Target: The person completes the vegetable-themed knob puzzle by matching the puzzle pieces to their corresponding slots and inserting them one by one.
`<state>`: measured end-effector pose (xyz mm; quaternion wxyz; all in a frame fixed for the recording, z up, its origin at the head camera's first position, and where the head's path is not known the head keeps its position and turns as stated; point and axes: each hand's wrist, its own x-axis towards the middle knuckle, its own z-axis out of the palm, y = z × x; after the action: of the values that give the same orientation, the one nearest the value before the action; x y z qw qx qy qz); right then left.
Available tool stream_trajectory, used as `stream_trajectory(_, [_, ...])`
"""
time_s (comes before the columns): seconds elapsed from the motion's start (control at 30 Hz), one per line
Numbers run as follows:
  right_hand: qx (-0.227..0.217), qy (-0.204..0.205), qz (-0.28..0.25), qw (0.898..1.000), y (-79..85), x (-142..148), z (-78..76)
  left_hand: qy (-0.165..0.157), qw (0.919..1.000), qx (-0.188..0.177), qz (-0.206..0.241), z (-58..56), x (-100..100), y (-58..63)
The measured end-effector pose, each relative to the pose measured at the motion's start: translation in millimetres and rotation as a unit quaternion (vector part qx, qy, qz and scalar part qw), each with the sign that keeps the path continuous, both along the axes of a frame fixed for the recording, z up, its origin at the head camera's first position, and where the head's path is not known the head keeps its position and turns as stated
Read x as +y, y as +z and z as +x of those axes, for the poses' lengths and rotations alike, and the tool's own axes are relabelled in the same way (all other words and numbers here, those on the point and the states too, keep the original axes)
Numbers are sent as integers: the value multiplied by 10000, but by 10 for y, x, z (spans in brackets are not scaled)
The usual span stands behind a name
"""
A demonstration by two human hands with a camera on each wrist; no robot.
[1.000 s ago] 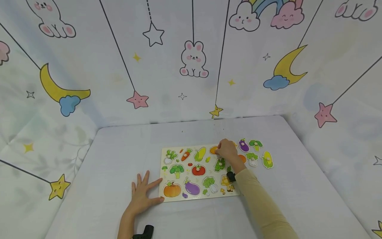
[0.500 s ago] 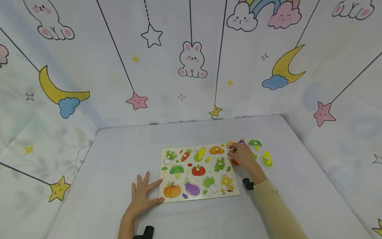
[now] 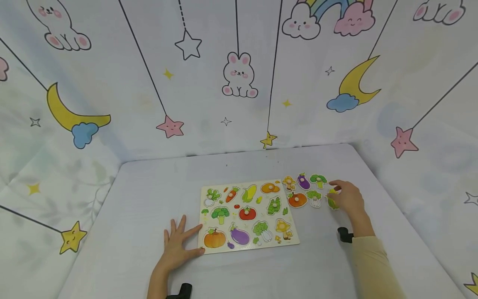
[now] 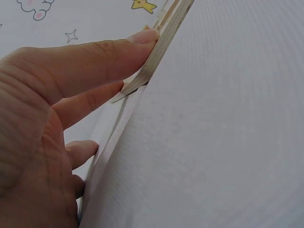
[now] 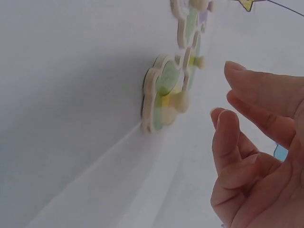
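Observation:
Thumb and fingers spread, my left hand [image 3: 177, 246] rests at the left edge of a cream vegetable puzzle board [image 3: 263, 224]. In the left wrist view the thumb [image 4: 109, 61] touches the board's wooden edge. My right hand [image 3: 349, 200] hovers over the corn puzzle piece [image 3: 331, 203], partly covering it in the head view. From the right wrist view, its fingers are loosely bent, hold nothing and stay apart from that knobbed piece [image 5: 166, 95]. Knobbed pieces such as the carrot [image 3: 232, 194] and tomato [image 3: 247, 213] lie on the board.
Beside the board's right edge lie loose pieces: mushroom [image 3: 289, 183], eggplant [image 3: 303, 182], broccoli [image 3: 318, 181], pumpkin [image 3: 297, 200] and bok choy [image 3: 315, 199]. White cloth covers the table [image 3: 130, 207]. A printed curtain [image 3: 209, 95] hangs behind it.
My right hand has left the potato picture at the board's upper right and moved right, past the loose pieces, to the corn piece. The left hand stays at the board's edge.

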<state>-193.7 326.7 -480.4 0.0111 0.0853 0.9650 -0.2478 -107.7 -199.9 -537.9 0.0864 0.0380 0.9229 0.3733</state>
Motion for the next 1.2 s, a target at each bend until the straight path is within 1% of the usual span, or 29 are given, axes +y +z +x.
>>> stream_trajectory(0.2, [-567,-134,-78,9983,-50,182,51,-2,10000,18,34,8,-5,-14])
stream_trajectory(0.3, [-727,-160,-108,9972,-83,216,54,-13,10000,36,58,10,-8,-24])
stream_trajectory(0.37, [-758,-156,-139,9969,-108,232,51,-19,10000,37,58,9,-8,-28])
stream_trajectory(0.57, [-479,-66,-356,9982,-186,249,15,-9,10000,14,-9,-4,-11,-33])
stream_trajectory(0.67, [-414,-77,-439,9981,-209,247,9,-17,10000,57,6,-6,-18,-34])
stream_trajectory(0.8, [-416,-134,-491,9978,-209,243,9,-34,9999,133,55,-4,-19,-29])
stream_trajectory(1.0, [-359,-138,-450,9982,-185,247,18,-18,10000,82,28,-7,-8,-25])
stream_trajectory(1.1, [-135,-182,-430,9988,-150,198,22,-18,10000,71,8,-9,-4,-22])
stream_trajectory(1.2, [189,-242,-472,9984,-84,73,6,-12,10000,67,6,-7,-6,-21])
